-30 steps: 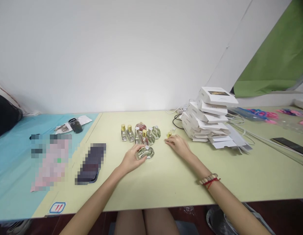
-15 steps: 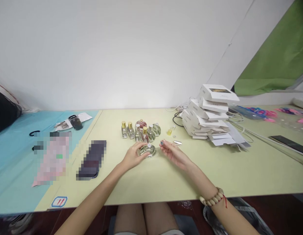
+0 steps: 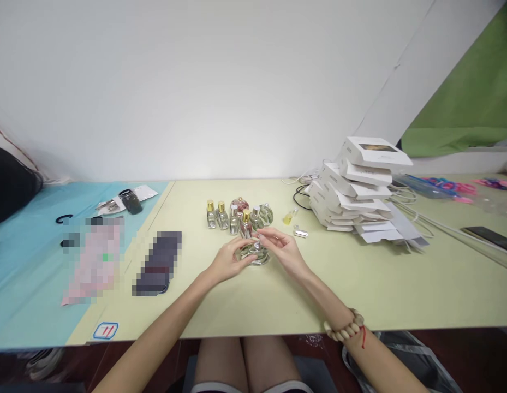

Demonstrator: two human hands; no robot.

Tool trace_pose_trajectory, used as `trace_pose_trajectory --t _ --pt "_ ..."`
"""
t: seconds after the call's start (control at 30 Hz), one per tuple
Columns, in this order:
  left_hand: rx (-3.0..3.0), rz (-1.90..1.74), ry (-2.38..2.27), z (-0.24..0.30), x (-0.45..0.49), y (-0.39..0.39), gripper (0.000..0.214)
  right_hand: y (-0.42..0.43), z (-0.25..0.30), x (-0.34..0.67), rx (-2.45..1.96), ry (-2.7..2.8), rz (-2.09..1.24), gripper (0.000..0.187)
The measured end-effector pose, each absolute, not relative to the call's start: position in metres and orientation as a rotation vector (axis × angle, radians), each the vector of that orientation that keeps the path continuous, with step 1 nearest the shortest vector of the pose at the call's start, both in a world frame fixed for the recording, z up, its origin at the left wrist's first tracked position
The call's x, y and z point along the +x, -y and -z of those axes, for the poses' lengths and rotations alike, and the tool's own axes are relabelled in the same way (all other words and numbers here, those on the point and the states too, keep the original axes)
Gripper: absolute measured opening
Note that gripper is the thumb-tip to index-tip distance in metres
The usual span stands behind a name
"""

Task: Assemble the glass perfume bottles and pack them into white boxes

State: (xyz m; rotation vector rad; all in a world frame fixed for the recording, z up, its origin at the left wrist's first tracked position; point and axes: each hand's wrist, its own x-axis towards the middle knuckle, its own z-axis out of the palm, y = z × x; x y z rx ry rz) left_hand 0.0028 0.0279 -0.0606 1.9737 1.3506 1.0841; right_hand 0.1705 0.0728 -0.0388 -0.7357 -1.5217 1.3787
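A: What do we have in hand?

B: We hold a round bottle [image 3: 256, 255] of clear glass. It rests on the tabletop [image 3: 400, 284], about midway between the front and back edges. Our left hand [image 3: 225, 263] grips its left side, fingers curled around the glass.

A: And our right hand [image 3: 284, 250]?

B: It reaches in from the right, with thumb and fingertips [image 3: 261, 236] pinched together at the bottle's neck. Whether a cap sits between them, we cannot tell. A bead bracelet [image 3: 345, 329] circles that wrist, near the front edge.

A: What do we see just behind?

B: A cluster of small bottles [image 3: 237, 214] stands just behind the round one, toward the back edge. At least 3 of them wear gold caps. To the right of the cluster lie a tiny yellow vial [image 3: 287, 219] and a silver cap [image 3: 300, 233], apart from each other.

A: Farther out?

B: Toward the back right of the tabletop leans a stack of white boxes [image 3: 359, 191], with cables [image 3: 300, 196] at its left. A dark phone [image 3: 488, 238] lies near the right edge. On the blue mat [image 3: 28, 262] at the left end stands 1 dark jar [image 3: 131, 201].
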Motion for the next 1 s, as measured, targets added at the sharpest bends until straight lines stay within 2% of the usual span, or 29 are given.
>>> trace_pose_trajectory --t 0.1,0.33,0.5,0.73,1.0 --pt "1.968 -1.089 -1.351 0.061 0.003 -0.028 0.044 -0.072 0.038 0.168 -0.696 1.65 -1.265 0.022" --pt "1.97 -1.074 -1.359 0.06 0.003 -0.028 0.045 -0.075 0.043 0.172 -0.722 1.658 -1.261 0.023" --pt "1.988 -1.087 -1.342 0.06 0.002 -0.028 0.044 -0.077 0.045 0.176 -0.732 1.688 -1.18 0.017" --pt "1.989 -1.073 -1.359 0.06 0.002 -0.028 0.043 -0.079 0.041 0.178 -0.782 1.638 -1.279 0.035" --pt "1.986 -1.088 -1.355 0.063 0.002 -0.03 0.043 -0.079 0.042 0.177 -0.731 1.612 -1.351 0.028"
